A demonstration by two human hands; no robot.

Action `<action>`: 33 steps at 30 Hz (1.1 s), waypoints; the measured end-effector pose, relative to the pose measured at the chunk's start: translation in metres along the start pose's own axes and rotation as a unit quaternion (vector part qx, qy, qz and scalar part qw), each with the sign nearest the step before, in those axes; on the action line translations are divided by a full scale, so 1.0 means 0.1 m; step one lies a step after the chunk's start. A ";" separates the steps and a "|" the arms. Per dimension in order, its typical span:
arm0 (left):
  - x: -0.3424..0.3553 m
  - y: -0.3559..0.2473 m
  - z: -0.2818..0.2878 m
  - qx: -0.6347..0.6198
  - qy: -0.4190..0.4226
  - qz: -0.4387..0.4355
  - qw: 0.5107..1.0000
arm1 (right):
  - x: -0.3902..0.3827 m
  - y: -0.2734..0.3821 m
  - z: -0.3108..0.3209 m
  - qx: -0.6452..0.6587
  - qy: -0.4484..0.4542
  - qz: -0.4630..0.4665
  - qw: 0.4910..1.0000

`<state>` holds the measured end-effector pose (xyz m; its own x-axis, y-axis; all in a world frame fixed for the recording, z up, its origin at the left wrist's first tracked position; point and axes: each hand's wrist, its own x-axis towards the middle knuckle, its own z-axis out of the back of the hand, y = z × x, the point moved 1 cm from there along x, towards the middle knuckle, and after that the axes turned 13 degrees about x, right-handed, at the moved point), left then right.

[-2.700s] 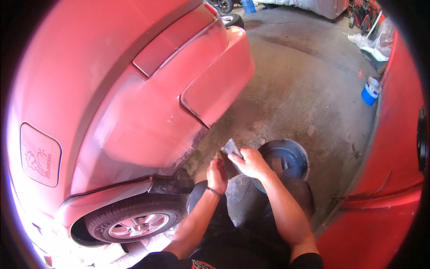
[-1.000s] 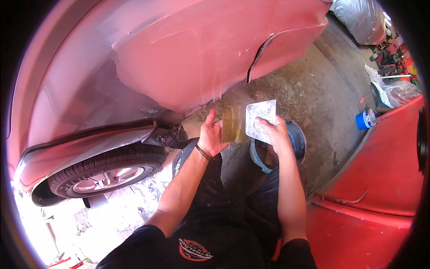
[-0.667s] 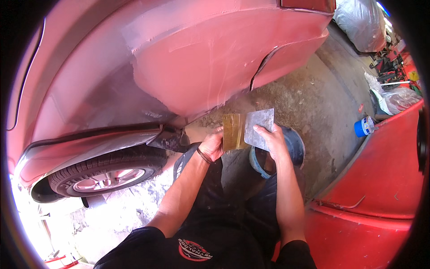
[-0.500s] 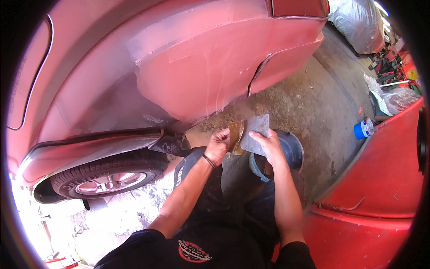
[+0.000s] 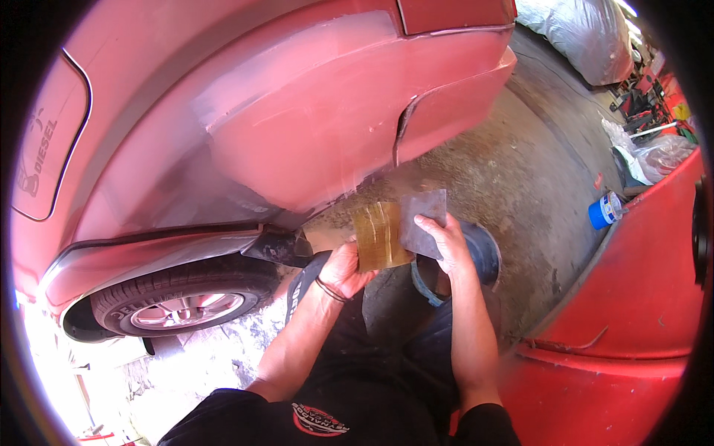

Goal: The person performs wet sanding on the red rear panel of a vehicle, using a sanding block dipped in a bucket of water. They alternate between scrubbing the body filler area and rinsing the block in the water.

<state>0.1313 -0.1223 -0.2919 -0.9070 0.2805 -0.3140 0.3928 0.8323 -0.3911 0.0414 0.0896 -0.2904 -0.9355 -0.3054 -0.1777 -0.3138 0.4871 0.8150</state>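
My left hand (image 5: pixel 344 269) is closed on a creased, yellow-brown square sheet (image 5: pixel 378 236) that looks like sandpaper, with pale lines across it. Close beside it, my right hand (image 5: pixel 450 244) grips a flat grey rectangular sheet (image 5: pixel 422 202), thumb on top. The two pieces meet or slightly overlap at their edges; I cannot tell which. Beyond my hands stands a car's rear side panel (image 5: pixel 290 149), pink-red with dull, sanded-looking patches. Neither hand touches it.
A dark blue bucket (image 5: pixel 485 253) stands just behind my right hand. The car's wheel (image 5: pixel 186 306) is at left. Red bodywork (image 5: pixel 617 297) closes off the right side, near a small blue can (image 5: pixel 604 211). A plastic-covered object (image 5: pixel 576 37) sits at far right.
My left hand has turned and moved slightly left and down, so the brown sheet now shows its broad face. My right hand stays nearly still. The view has shifted a little.
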 end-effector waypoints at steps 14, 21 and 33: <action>-0.14 -0.07 -0.71 0.072 0.021 -0.003 0.997 | -0.10 0.01 -0.11 0.048 -0.002 -0.008 0.999; -0.10 0.00 -0.64 0.188 0.025 -0.044 0.981 | -0.07 0.02 -0.07 -0.015 0.030 -0.033 0.999; 0.29 0.31 -0.38 0.614 -0.142 -0.179 0.755 | 0.11 -0.26 0.15 0.084 -0.016 0.015 0.996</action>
<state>0.1117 -0.0704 -0.2806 -0.9879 -0.1169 -0.1020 0.1322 -0.2896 -0.9480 0.0373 0.0856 -0.3217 -0.9489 -0.2637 -0.1735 -0.3053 0.6264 0.7172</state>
